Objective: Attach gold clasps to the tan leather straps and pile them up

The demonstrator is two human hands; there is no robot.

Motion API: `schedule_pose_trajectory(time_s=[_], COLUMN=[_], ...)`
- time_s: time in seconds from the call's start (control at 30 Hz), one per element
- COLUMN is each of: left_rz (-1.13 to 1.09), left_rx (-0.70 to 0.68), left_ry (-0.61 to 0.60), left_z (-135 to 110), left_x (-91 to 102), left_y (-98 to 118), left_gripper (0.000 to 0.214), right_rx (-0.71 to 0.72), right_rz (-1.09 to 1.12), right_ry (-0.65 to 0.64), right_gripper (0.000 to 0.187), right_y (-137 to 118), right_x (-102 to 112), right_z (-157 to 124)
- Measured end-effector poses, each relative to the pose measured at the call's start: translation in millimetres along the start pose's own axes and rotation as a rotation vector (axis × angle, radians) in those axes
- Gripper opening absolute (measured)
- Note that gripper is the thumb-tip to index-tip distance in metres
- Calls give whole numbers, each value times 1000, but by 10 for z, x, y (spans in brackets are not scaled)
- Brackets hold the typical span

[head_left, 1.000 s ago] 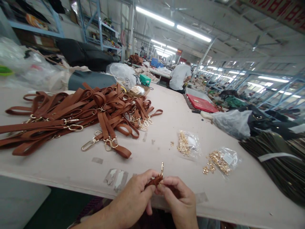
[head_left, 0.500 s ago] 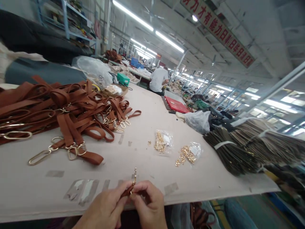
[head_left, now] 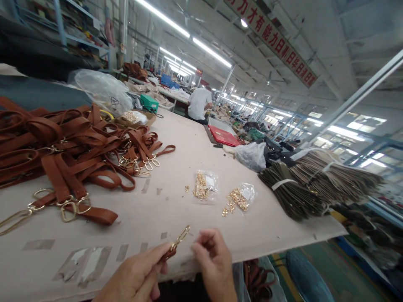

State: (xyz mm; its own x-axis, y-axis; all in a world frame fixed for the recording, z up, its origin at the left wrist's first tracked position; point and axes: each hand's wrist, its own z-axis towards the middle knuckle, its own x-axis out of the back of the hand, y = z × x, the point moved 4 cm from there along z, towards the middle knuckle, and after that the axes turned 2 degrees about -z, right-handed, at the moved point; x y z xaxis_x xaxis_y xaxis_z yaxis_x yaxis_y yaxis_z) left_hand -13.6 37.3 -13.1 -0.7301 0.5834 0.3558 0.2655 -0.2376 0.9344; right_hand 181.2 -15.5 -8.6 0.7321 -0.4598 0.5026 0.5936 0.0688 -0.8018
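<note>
Pinched in my left hand (head_left: 138, 268) is the end of a brown leather strap (head_left: 170, 253), with a gold metal clasp (head_left: 181, 236) pointing up and away from the fingertips. My right hand (head_left: 214, 262) is raised just to the right, apart from the strap. Its thumb and fingers are curled together, slightly blurred, and anything between them is too small to make out. Beyond the hands, small gold fittings spill from two clear bags, a left bag (head_left: 206, 187) and a right bag (head_left: 242, 198).
A heap of brown straps (head_left: 67, 147) with gold rings covers the table's left side. Bundled dark strips (head_left: 289, 193) lie at the right edge. Farther back are a green box (head_left: 149, 103), a red tray (head_left: 224, 136) and a seated person (head_left: 199, 105). More straps (head_left: 256, 279) hang below the table edge.
My right hand has come off the strap and moved right. My left hand keeps the strap, and the clasp now leans to the right. The view has shifted to the right.
</note>
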Motion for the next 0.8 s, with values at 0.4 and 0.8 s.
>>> schedule_pose_trajectory(time_s=[0.4, 0.8], left_rz=[-293, -499], left_rx=[371, 396], left_ry=[155, 13], left_z=[154, 338], left_x=[108, 13], left_y=[-145, 27], left_gripper=[42, 25], right_rx=[276, 205], right_rz=[-680, -568], right_ry=[-182, -150], right_gripper=[28, 11], right_y=[791, 709], right_x=[761, 729], right_z=[799, 756])
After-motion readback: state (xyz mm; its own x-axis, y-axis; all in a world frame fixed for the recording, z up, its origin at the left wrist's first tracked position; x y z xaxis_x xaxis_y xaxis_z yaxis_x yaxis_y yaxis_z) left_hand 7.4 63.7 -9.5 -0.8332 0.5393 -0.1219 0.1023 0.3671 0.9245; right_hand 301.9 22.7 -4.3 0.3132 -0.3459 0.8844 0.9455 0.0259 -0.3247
